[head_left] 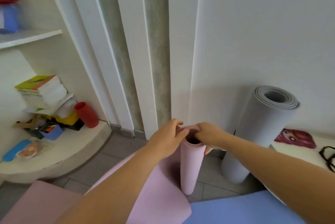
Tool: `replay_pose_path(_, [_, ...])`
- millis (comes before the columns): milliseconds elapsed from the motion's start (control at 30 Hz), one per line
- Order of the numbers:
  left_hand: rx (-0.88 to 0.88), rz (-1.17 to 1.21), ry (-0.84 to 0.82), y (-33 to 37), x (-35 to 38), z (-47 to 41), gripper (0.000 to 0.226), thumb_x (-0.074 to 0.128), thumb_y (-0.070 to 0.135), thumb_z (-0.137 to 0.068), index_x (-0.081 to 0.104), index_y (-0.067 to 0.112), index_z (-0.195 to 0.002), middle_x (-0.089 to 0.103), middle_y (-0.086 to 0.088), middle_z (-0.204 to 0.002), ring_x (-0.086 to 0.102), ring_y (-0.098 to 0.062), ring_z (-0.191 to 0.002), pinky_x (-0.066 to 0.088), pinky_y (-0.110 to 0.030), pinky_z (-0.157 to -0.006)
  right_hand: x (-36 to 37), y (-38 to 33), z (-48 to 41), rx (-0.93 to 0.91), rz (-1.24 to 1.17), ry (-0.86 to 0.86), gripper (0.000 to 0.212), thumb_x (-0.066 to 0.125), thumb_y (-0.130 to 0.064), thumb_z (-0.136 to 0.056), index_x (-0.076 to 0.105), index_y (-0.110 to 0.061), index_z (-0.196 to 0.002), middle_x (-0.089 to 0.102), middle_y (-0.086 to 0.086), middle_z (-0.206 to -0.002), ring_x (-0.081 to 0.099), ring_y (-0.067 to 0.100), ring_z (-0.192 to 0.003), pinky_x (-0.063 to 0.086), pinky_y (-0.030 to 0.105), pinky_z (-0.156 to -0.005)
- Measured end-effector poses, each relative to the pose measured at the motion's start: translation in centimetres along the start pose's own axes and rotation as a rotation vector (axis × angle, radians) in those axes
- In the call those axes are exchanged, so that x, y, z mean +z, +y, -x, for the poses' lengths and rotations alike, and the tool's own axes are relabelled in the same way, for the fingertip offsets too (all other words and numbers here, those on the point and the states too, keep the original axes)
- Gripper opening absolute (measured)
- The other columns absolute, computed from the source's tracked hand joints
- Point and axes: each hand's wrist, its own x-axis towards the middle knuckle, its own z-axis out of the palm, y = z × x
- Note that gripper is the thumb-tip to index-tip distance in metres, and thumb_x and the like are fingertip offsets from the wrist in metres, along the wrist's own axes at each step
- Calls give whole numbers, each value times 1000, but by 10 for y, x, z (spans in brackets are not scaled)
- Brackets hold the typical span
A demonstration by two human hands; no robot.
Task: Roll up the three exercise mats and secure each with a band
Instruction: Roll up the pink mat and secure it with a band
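A pink mat (191,167) stands upright on the floor, its upper part rolled into a tight tube while the loose remainder spreads over the floor toward me. My left hand (167,139) and my right hand (208,135) both grip the top rim of that pink roll, fingers curled over its edge. A grey mat (261,133) stands rolled up against the wall on the right. A blue mat (241,209) lies flat at the bottom right. No band shows in either hand.
A curved white ledge (81,153) on the left carries books (45,91), a red cup (87,115) and clutter. A white surface on the right holds a printed cloth (295,137) and black glasses (328,156). Folded white door panels (145,60) stand straight ahead.
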Motion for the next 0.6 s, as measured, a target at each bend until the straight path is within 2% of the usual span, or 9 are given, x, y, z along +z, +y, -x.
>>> replay_pose_path(100, [-51, -29, 54, -16, -2, 8, 63, 52, 53, -90, 34, 23, -142, 47, 5, -137, 50, -16, -121, 43, -38, -100, -10, 7, -7, 29, -32, 52, 26, 34, -9, -93, 56, -9, -106, 61, 14, -103, 66, 27, -59, 51, 24, -52])
replay_pose_path(200, [-147, -211, 52, -39, -8, 14, 68, 57, 53, -87, 31, 23, -142, 45, 4, -137, 51, -17, -120, 44, -37, -95, -16, 10, -15, 54, -79, 99, 28, 34, -8, -93, 56, -4, -108, 60, 20, -103, 68, 30, -61, 49, 27, -54])
replay_pose_path(267, [-274, -420, -75, -58, -12, 20, 58, 58, 40, -89, 36, 19, -138, 49, -1, -133, 52, -21, -117, 45, -35, -89, -18, 8, -18, 76, -104, 128, 28, 34, -9, -94, 56, -3, -109, 59, 20, -101, 69, 32, -65, 51, 29, -57])
replay_pose_path(333, [-341, -563, -145, -72, -13, 28, 34, 49, 21, -94, 47, 13, -127, 56, -5, -125, 57, -24, -110, 47, -33, -87, -17, 4, -21, 89, -117, 143, 28, 34, -8, -95, 56, -3, -111, 60, 21, -102, 69, 33, -69, 56, 34, -65])
replay_pose_path(400, [-322, -732, -82, -76, -19, 32, 23, 41, 9, -96, 54, 10, -115, 62, -7, -115, 61, -25, -102, 47, -32, -83, -15, -5, -20, 99, -102, 155, 28, 34, -7, -95, 56, -1, -111, 61, 22, -101, 69, 34, -68, 55, 34, -64])
replay_pose_path(467, [-256, -802, -7, -72, -36, 29, 29, 39, 4, -93, 52, 12, -117, 63, -8, -111, 61, -26, -99, 47, -34, -77, -17, -15, -20, 102, -82, 175, 26, 33, -7, -96, 56, 0, -108, 62, 19, -89, 68, 31, -65, 50, 28, -53])
replay_pose_path(533, [-174, -803, 27, -60, -66, 23, 31, 41, 6, -90, 52, 17, -117, 63, -7, -106, 61, -27, -95, 44, -33, -68, -24, -30, -20, 95, -69, 203, 22, 33, -7, -98, 54, 0, -101, 61, 15, -76, 68, 29, -67, 44, 23, -45])
replay_pose_path(600, [-113, -893, -32, -42, -102, 15, 22, 45, 17, -91, 55, 18, -110, 60, -4, -99, 60, -26, -91, 37, -28, -64, -35, -45, -19, 67, -47, 238, 19, 36, -7, -98, 52, -3, -89, 64, 15, -77, 69, 31, -71, 45, 23, -47])
